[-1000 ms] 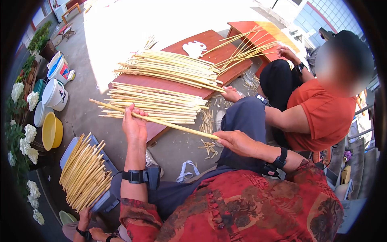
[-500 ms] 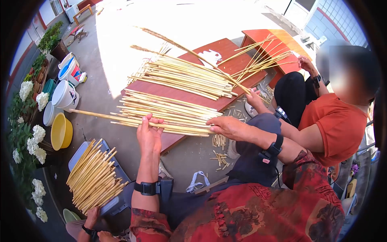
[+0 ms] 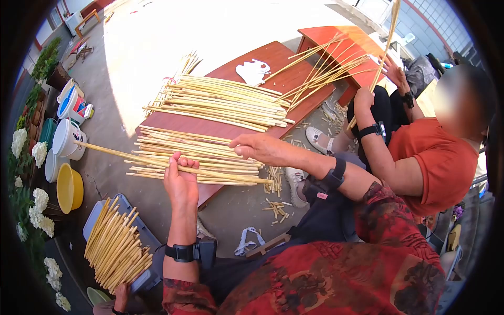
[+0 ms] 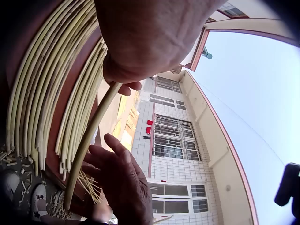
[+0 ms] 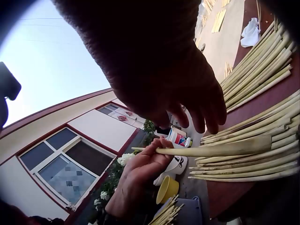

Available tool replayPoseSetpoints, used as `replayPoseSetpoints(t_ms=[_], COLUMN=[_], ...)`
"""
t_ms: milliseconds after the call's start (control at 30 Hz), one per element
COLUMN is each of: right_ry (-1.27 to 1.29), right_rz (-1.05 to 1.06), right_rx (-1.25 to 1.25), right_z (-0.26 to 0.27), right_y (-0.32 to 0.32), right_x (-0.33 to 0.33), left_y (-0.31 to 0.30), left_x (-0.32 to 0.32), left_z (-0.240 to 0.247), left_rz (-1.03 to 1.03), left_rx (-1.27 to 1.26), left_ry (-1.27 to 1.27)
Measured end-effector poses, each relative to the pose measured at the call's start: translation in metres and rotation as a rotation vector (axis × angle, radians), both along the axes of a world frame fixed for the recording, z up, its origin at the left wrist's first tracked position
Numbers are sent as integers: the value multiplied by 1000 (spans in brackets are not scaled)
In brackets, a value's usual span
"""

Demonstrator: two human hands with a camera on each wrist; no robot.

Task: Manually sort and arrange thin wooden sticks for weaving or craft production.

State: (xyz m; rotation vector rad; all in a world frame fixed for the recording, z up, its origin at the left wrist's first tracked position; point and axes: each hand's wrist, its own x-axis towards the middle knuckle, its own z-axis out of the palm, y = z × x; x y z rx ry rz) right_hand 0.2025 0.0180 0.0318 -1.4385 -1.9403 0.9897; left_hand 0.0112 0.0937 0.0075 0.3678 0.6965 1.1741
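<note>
1 stalk (image 3: 113, 151) was held approx. mid-length in L. hand (image 3: 182, 181), fingers curled round it, prob. for balance, over row of stalks (image 3: 184, 144) on worktop (image 3: 275, 51). R. hand (image 3: 268, 148) hung nr. row, fingers loose, gripping nothing. Row lay parallel, presumably for tidiness.

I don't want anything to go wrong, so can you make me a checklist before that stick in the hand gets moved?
1. Left hand has a grip on the stick: ok, fingers curled round it.
2. Right hand is free: ok, holding nothing.
3. Near pile has even ends: not ok, some poke out.
4. Floor is tidy: not ok, cut pieces lie about.
5. Stick clear of the near pile: cannot tell.
</note>
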Motion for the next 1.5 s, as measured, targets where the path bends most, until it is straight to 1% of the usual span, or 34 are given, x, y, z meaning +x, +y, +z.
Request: replayPoseSetpoints(t_ms=[33, 67, 133, 233, 267, 333, 367, 433, 500, 567, 633, 700, 733, 767, 800, 833, 867, 900, 933, 1000, 1033, 1100, 1133, 1167, 1200, 1267, 1333, 1367, 1400, 1433, 1467, 1500], right_ry=[-47, -35, 302, 271, 352, 355, 365, 391, 327, 295, 263, 144, 141, 105, 71, 74, -5, -81, -82, -105, -140, -119, -72, -27, 42, 80, 148, 157, 193, 227, 211, 211], right_rz=[92, 101, 57, 69, 99, 92, 91, 66, 49, 40, 34, 24, 8, -2, -12, -23, -54, -81, -160, -170, -186, -181, -201, -220, -224, -204, -191, -157, -146, -139, -113, -98], right_rx=[96, 93, -653, -646, -449, -415, -378, -385, -383, -411, -442, -259, -264, -203, -141, -144, -151, -158, -113, -102, -88, -68, -106, -145, -163, -191, -255, -243, -309, -379, -418, -416], right_z=[-17, -19, -15, -8, -41, -37, -32, -21, -19, -9, -7, -7, -9, -12, -15, -17, -19, -20, -16, -15, -16, -18, -19, -19, -13, -18, -27, -27, -27, -26, -22, -24], right_y=[-5, -9, -13, -11, -13, -14, -14, -17, -18, -21, -23, -28, -30, -31, -32, -32, -30, -28, -27, -23, -21, -21, -21, -21, -22, -22, -21, -20, -20, -20, -19, -19], right_x=[-10, -16, -26, -25, -27, -24, -22, -17, -10, 2, 14, 25, 30, 33, 36, 38, 40, 41, 40, 42, 42, 38, 37, 35, 33, 32, 33, 33, 32, 30, 27, 24], left_y=[2, 3, 4, 15, 24, 37, 44, 58, 69, 80, 90, 97, 99, 98, 95, 93, 91, 81, 65, 37, 26, 11, 7, 5, 4, 4, 0, -1, -3, -4, -4, -4], left_x=[1, 4, 3, 0, -7, -9, -11, -15, -17, -23, -33, -35, -36, -30, -21, -16, -16, 0, 22, 45, 52, 55, 55, 53, 51, 43, 38, 35, 32, 29, 26, 23], left_z=[-1, 0, -2, -1, -2, 2, 2, -1, 2, 2, 1, 2, 1, -3, -5, -7, -25, -26, -24, -27, -29, -33, -31, -31, -30, -32, -30, -28, -27, -25, -25, -24], left_rz=[-20, 14, 19, 41, 81, 170, 174, 190, 206, 273, 276, 346, 355, 340, 369, 401, 265, 213, 166, -40, -99, -226, -247, -223, -256, -310, -301, -309, -275, -306, -346, -332], left_rx=[15, -11, -5, -42, -29, -46, -55, 8, -15, -1, -3, -26, -19, -25, -32, -36, 9, -20, -47, -34, -84, -69, -70, -72, -72, -41, -57, -74, -66, -44, -24, -22], left_ry=[-31, -44, -29, -8, -6, 10, 10, 20, 36, 7, 18, 28, 29, 26, 54, 83, 49, 91, 135, 162, 164, 174, 184, 196, 191, 164, 153, 132, 147, 120, 87, 90])
